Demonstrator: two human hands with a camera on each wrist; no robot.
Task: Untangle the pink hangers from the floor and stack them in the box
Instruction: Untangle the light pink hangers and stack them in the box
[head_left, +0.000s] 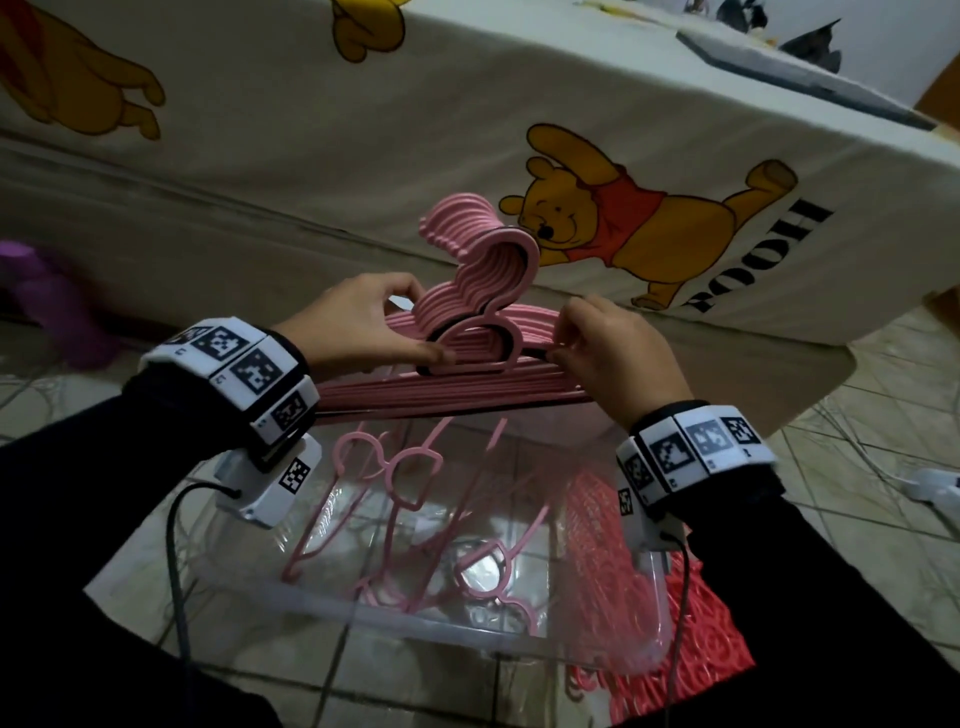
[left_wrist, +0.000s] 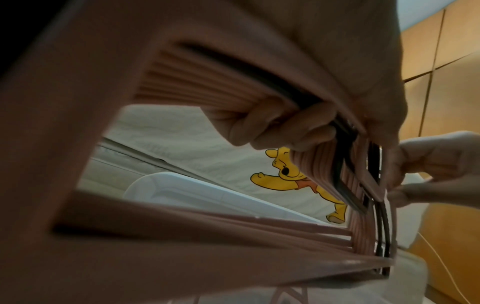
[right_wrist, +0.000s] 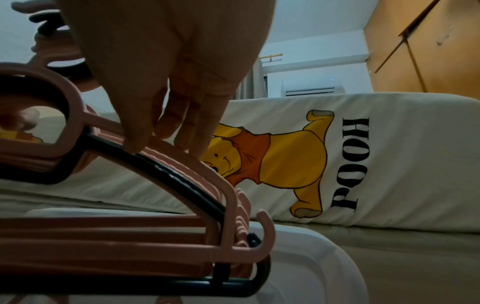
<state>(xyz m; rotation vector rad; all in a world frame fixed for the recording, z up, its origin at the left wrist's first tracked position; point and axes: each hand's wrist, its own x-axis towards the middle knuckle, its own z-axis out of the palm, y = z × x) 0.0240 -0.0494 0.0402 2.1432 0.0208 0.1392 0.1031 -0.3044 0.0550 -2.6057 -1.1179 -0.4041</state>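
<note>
Both hands hold one thick stack of pink hangers (head_left: 483, 358) in the air above the box (head_left: 363, 608), a clear plastic one that stands on the tiled floor (head_left: 883, 374) near the person. The left hand (head_left: 358, 322) grips the stack at the left side of the necks, thumb on the near face and fingers curled over the far side; in the left wrist view these fingers (left_wrist: 280, 125) wrap around the bunched bars. The right hand (head_left: 613, 353) pinches the right shoulder of the stack, and in the right wrist view its fingertips (right_wrist: 137, 144) press on the top edge of the curved arm. So both grips are closed on the stack. At least one black hanger (right_wrist: 166, 170) lies among the pink ones. The hooks (head_left: 478, 228) of the stack stand up and point far, toward the bed (head_left: 311, 156), whose sheet shows a yellow bear (head_left: 623, 223) and the word POOH. Inside the box a few loose hangers (head_left: 395, 478) lean at different angles, not stacked flat. At the right of the box, partly behind its clear wall, lies a red pile (head_left: 691, 649); I cannot tell what these pieces are. Each wrist carries a band with black and white markers (head_left: 244, 364) and a cable
</note>
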